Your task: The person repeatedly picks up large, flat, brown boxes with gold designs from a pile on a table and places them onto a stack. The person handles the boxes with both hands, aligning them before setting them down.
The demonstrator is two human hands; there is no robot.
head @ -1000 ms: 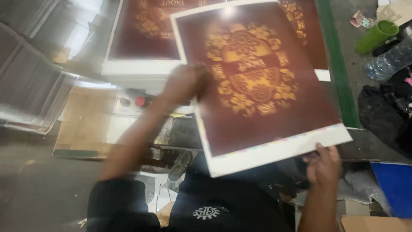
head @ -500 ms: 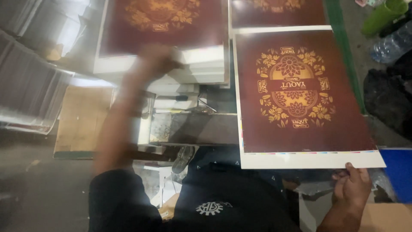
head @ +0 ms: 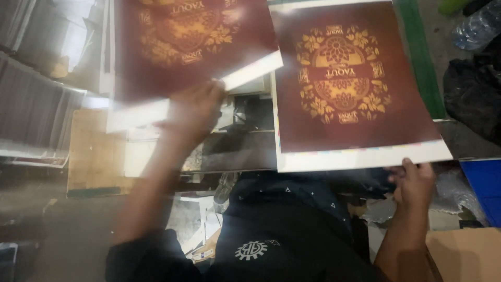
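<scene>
Hands at work over printed sheets, seen from above. Nearest, the right hand [head: 415, 183] touches the white lower edge of a flat, glossy maroon sheet [head: 355, 89] with a gold floral emblem; whether its fingers pinch the paper cannot be told. Further out, the blurred left hand [head: 195, 107] grips the white margin of a second maroon sheet [head: 182, 42], tilted. Beyond, a clear plastic bottle [head: 477, 26] lies at far right.

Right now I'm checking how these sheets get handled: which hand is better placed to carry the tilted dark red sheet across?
Probably the left hand: it already grips the tilted sheet at its white lower edge. The right hand sits at the flat sheet far off.
</scene>
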